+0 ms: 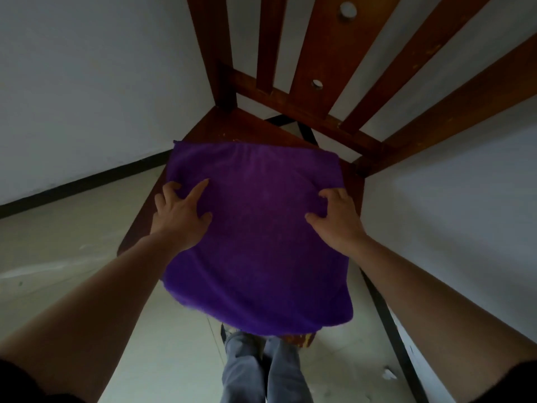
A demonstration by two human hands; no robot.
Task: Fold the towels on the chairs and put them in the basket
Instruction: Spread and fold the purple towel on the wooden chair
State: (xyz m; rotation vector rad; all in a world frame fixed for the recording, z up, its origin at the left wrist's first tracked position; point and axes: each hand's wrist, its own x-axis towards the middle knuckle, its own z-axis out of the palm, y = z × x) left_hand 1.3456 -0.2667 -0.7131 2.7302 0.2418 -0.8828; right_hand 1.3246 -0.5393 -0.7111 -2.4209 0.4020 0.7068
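A purple towel point(258, 242) lies spread flat over the seat of a brown wooden chair point(220, 126), its near edge hanging over the seat's front. My left hand point(180, 216) rests on the towel's left side with fingers spread, the outer fingers curled at its left edge. My right hand point(337, 219) rests on the right side, fingers bent and pinching the cloth near the right edge. No basket is in view.
The chair's slatted backrest point(313, 53) rises at the top, close to white walls on both sides in a corner. Pale tiled floor point(72, 242) lies left and below. My legs in grey trousers point(261, 370) stand at the seat's front.
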